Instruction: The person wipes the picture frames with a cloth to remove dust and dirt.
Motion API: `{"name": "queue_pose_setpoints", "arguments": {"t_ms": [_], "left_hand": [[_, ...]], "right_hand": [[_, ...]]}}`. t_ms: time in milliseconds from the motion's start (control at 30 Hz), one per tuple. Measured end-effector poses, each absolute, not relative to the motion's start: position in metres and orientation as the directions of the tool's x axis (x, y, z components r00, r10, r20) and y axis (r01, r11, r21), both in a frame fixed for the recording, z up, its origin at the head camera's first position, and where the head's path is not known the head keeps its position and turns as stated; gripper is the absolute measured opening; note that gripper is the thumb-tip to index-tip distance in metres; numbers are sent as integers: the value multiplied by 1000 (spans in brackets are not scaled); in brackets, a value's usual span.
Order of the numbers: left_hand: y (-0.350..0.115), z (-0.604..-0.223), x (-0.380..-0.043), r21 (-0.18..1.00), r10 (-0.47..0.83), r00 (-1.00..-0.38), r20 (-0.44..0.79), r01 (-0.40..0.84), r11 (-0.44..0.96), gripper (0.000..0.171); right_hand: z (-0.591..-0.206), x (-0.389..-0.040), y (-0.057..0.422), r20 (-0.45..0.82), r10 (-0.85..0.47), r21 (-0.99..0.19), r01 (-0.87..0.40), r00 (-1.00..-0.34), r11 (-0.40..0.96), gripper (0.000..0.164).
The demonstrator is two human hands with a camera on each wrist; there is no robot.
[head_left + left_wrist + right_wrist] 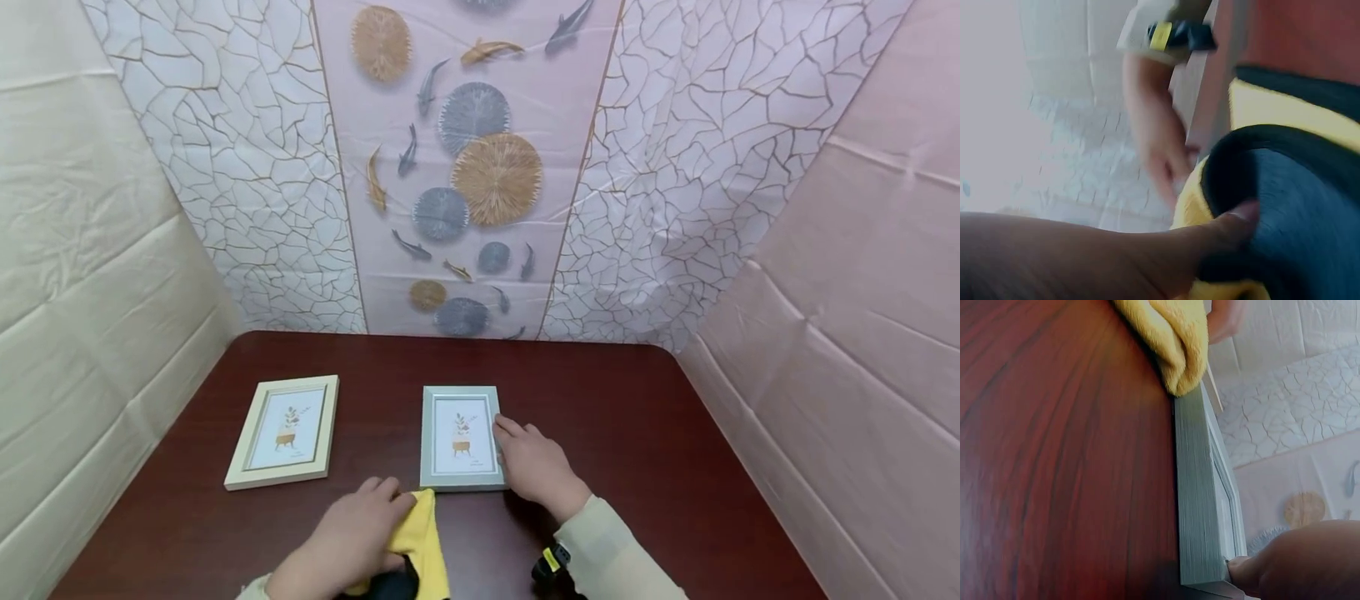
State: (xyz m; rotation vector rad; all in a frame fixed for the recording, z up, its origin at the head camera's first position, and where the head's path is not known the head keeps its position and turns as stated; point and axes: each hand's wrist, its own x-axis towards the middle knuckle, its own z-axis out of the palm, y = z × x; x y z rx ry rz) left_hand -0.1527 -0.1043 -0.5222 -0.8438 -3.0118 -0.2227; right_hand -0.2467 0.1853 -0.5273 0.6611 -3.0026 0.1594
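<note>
A yellow cloth [424, 542] with a dark blue-grey side and dark edging is gripped in my left hand [348, 533], folded over. In the left wrist view, the thumb [1235, 222] presses against the cloth's dark side. The cloth overlaps the near left corner of a grey-green picture frame [427, 437], which lies face up and shows a potted-plant print [461, 433]. Along that frame's right edge rests my right hand [536, 462], fingers fairly straight. Its thumb [1244, 572] touches the near right corner in the right wrist view.
To the left on the dark red-brown table [600, 400] lies a cream picture frame [255, 429] with a similar print. Pale fabric walls [840, 333] stand at both sides, and a patterned cloth backdrop [247, 167] hangs behind the table.
</note>
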Motion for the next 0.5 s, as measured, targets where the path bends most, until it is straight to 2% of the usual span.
{"name": "queue_pose_setpoints", "arguments": {"t_ms": [133, 267, 400, 500], "left_hand": [[-120, -515, -164, 144, 540, -841, -14, 533, 834, 65], [-130, -505, -163, 266, 540, -836, -93, 502, 823, 70], [-119, -503, -154, 372, 494, -862, -109, 426, 825, 81], [-99, -515, -149, 341, 428, -896, -119, 368, 865, 87]], "right_hand": [[-526, -247, 196, 70, -400, -105, -406, -914, 908, 51], [-528, -246, 198, 56, -400, -131, -404, -915, 905, 52], [-528, -245, 199, 58, -398, -123, -403, -915, 907, 52], [-527, -245, 200, 59, -396, -111, -400, -916, 910, 52]]}}
